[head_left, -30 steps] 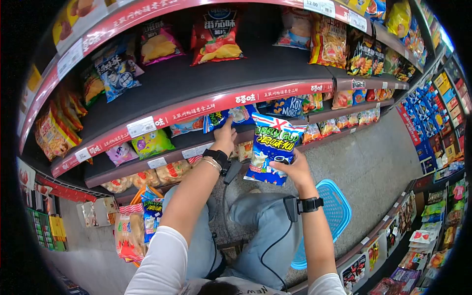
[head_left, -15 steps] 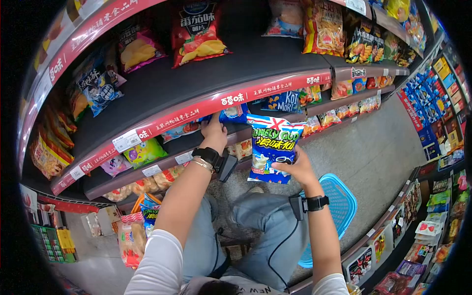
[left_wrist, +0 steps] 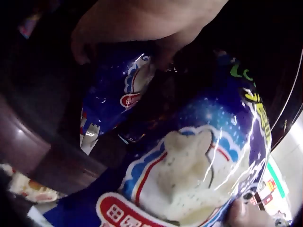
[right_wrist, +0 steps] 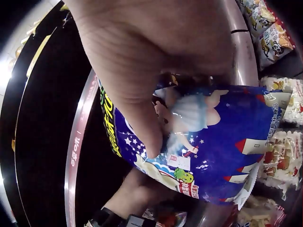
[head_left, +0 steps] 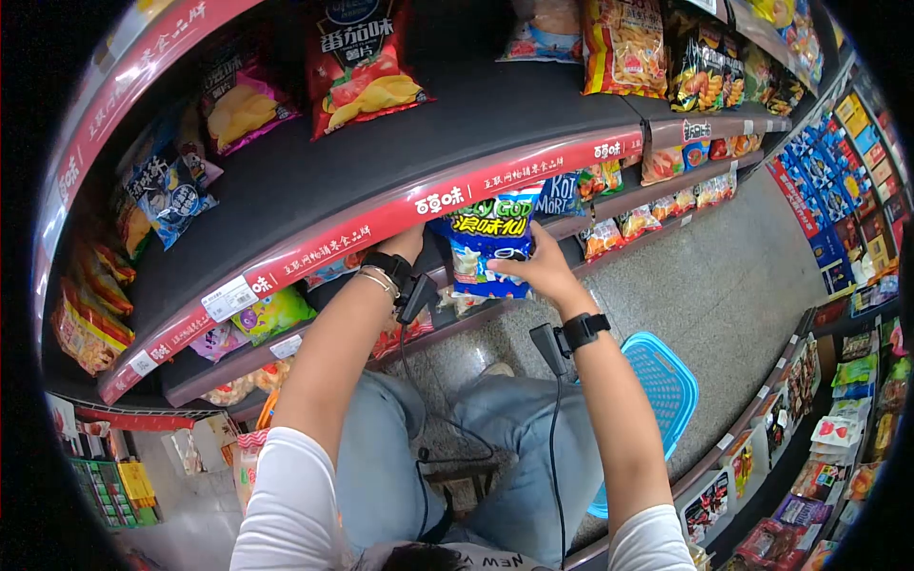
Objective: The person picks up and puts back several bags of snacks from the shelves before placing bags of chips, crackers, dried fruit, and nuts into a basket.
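My right hand (head_left: 547, 265) grips a blue bag of puffed snacks (head_left: 490, 252) by its right edge, thumb across the front. The bag is upright at the lower shelf's opening, its top close under the red shelf edge. In the right wrist view the thumb (right_wrist: 147, 135) presses on the printed front. My left hand (left_wrist: 151, 23) reaches into the lower shelf, largely hidden under the red strip in the head view. Between its thumb and fingers, the left wrist view shows a second blue snack bag (left_wrist: 111, 94), farther back in the dark shelf.
A red strip (head_left: 371, 233) edges the shelf above my hands. On that upper shelf stand a red tomato chip bag (head_left: 367, 71) and other snack bags. A green bag (head_left: 273, 314) sits lower left. A blue basket (head_left: 662, 390) stands on the floor at my right.
My right hand has moved the blue bag left and forward, from in front of the shelf to its opening. My left hand has gone deeper under the red edge.
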Available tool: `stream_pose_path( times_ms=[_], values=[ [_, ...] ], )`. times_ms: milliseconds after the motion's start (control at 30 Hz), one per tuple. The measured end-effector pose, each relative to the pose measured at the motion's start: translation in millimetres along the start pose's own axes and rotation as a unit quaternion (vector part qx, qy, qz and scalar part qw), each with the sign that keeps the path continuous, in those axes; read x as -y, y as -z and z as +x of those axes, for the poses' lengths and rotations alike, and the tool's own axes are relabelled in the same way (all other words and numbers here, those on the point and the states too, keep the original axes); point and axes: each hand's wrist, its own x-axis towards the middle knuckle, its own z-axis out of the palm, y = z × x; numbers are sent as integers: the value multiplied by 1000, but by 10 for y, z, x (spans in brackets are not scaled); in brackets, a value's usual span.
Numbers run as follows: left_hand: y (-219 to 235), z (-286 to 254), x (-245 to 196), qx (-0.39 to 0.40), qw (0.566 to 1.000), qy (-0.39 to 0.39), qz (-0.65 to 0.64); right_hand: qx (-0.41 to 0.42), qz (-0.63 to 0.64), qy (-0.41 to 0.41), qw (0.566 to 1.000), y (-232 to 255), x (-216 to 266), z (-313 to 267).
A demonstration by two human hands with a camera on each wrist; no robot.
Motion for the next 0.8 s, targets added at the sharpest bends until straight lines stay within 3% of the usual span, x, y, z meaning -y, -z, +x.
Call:
stream_pose_path(
  times_ms=[33, 167, 300, 400, 600, 733, 800],
  values=[
    [5, 26, 32, 0, 999, -22, 32, 7, -7, -33, 999, 3, 23, 36],
    [99, 76, 126, 0, 986, -102, 135, -9, 36, -14, 999, -45, -36, 130],
    [205, 92, 230, 1, 965, -163, 207, 0, -22, 30, 999, -14, -53, 293],
    [274, 96, 270, 0, 947, -203, 248, -7, 3, 82, 997, -107, -47, 454],
    [422, 112, 374, -16, 902, -285, 324, 22, -17, 42, 999, -219, -88, 725],
    [523, 97, 450, -40, 862, -342, 372, 37, -21, 72, 996, -337, -329, 891],
    [568, 88, 487, -55, 842, -367, 392, 34, 0, 21, 999, -418, -372, 930]
  ],
)
